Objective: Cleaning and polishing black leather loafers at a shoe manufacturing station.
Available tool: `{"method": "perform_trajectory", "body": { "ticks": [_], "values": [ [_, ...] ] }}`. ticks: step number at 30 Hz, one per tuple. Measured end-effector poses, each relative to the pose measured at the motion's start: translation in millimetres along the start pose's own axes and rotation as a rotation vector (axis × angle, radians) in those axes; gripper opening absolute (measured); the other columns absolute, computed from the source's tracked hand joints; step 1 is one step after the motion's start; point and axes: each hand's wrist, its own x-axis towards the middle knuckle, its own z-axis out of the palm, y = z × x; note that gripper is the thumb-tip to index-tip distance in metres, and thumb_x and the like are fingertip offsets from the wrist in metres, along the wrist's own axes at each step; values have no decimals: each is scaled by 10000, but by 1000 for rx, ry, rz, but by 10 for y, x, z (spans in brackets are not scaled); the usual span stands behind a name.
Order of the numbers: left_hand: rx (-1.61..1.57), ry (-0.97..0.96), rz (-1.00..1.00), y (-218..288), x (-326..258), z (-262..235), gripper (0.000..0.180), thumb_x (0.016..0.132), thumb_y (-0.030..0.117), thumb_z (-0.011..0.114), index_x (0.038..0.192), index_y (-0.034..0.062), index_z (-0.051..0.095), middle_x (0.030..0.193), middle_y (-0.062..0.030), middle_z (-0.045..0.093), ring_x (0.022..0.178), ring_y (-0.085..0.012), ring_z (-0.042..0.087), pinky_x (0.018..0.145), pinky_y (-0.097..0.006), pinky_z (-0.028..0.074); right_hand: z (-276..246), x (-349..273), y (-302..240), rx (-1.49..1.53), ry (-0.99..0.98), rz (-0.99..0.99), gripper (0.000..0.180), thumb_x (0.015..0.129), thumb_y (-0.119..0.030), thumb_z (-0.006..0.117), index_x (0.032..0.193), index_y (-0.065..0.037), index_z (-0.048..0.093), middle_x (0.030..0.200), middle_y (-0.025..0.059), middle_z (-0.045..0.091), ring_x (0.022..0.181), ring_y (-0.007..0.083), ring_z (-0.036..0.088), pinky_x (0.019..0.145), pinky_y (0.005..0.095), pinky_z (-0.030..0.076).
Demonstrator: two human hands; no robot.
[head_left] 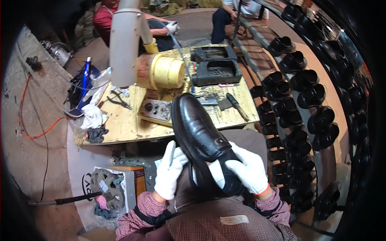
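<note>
Presently, both gloved hands grasp a black shoe [200, 127] held at centre frame, toe pointing to 12 o'clock toward the table [120, 126]. The left hand [169, 170], at 8 o'clock of the shoe, lies flat with fingers extended along the sole edge, pressing against its side. The right hand [250, 169], at 4 o'clock of the shoe, is closed around the heel end, fingers wrapped over the back. The shoe is tilted, upper facing the camera, clear of the table. On the table, at 11 o'clock of the shoe, stands a yellow machine [163, 72] under a pale pipe [125, 44]; a grey control box [156, 109] lies just beside the toe. Two black trays [216, 66] sit at 1 o'clock, with a brush [236, 105] near them. Pliers [119, 100] and rags [93, 122] lie at 9 o'clock. Racks of black shoes [305, 96] run along 3 o'clock. Another person's gloved hand [172, 27] shows at 12 o'clock, well apart.
</note>
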Motion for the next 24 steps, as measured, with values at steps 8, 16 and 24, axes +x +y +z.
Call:
{"method": "perform_trajectory", "body": {
  "ticks": [8, 16, 24],
  "values": [
    [-633, -195, -406, 72, -50, -197, 1299, 702, 895, 642, 1586, 15, 282, 1524, -200, 476, 1386, -339, 498, 1209, -482, 355, 360, 128, -263, -39, -181, -284, 512, 964, -162, 665, 1431, 21, 563, 1273, 226, 687, 1121, 345, 702, 993, 377, 535],
    [-710, -49, -223, -30, 490, -891, 1041, 848, 779, 589, 1597, 107, 322, 1597, -142, 419, 1465, -348, 416, 1218, -508, 357, 134, -202, 62, 389, 185, 238, 509, 950, 52, 551, 1456, 90, 504, 1312, 205, 635, 1177, 267, 681, 992, 340, 549],
    [-540, 3, -171, 130, 836, -906, 1109, 807, 792, 624, 1606, 100, 289, 1579, -159, 436, 1433, -361, 458, 1210, -527, 369, 64, -455, 258, 286, 324, 359, 555, 964, -21, 519, 1511, 56, 465, 1184, 126, 679, 918, 143, 656, 772, 247, 534]
  ]
}}
